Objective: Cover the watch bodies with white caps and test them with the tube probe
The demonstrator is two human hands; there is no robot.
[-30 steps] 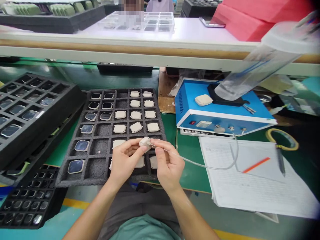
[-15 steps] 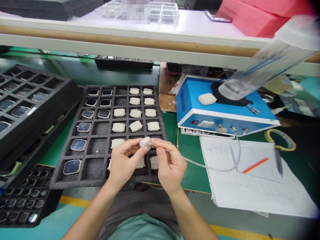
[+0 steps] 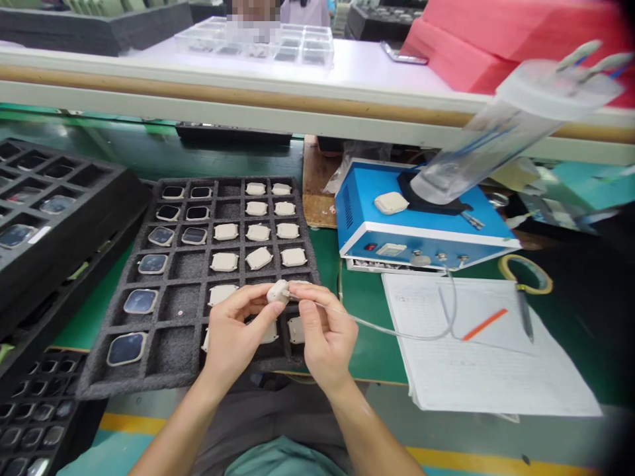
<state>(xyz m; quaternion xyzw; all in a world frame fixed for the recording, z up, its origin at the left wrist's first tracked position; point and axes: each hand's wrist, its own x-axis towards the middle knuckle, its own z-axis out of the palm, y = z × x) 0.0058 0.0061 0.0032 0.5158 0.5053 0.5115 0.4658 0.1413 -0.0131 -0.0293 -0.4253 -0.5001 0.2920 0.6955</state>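
A beige smartwatch case (image 3: 278,291) is pinched on edge between the thumb and fingers of my left hand (image 3: 231,334). My right hand (image 3: 327,334) grips the end of a clear thin tube (image 3: 381,332) and holds it against the side of the case; the exact contact is hidden by fingers. Below both hands lies a grey foam tray (image 3: 186,266). Its left columns hold watches with dark screens up, and its right columns hold beige cases with backs up. The tube runs to the front of a blue machine (image 3: 426,237).
Another beige case (image 3: 391,203) and a slanted clear cylinder (image 3: 476,149) sit on the machine. Papers (image 3: 496,377) with an orange strip, a pen and a tape roll (image 3: 525,275) lie right. Stacked foam trays (image 3: 94,211) rise at left; a shelf edge (image 3: 198,92) crosses behind.
The view has shifted, so the tray, machine and papers appear further left. Both hands keep the case and tube together, with the right fingers slightly closer to the case.
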